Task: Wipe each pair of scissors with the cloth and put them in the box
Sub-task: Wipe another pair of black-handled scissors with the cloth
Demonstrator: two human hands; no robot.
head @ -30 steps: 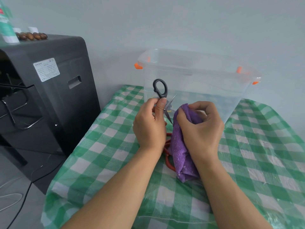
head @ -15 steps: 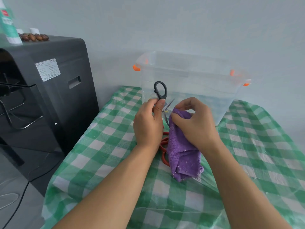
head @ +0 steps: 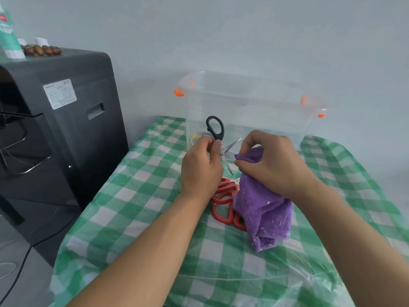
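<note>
My left hand [head: 200, 168] grips black-handled scissors [head: 215, 128] upright in front of the box, one handle loop above my fingers and the blades spread open toward the right. My right hand [head: 271, 165] pinches the top of a purple cloth [head: 262, 204] right beside the blades; the cloth hangs down to the table. Red-handled scissors [head: 223, 201] lie on the green checked tablecloth [head: 137, 196] below my hands, partly hidden by the cloth. The clear plastic box [head: 247, 103] with orange clips stands behind, with yellow and blue handles faintly visible at its bottom left.
A tall black machine [head: 66, 120] stands left of the table, with a green-white bottle [head: 8, 38] and brown beads [head: 42, 50] on top. Cables lie on the floor at the lower left. A grey wall is close behind the box.
My right hand with the cloth has shifted right and up along the blades, exposing more of the red scissors. My left hand stays holding the black scissors in place.
</note>
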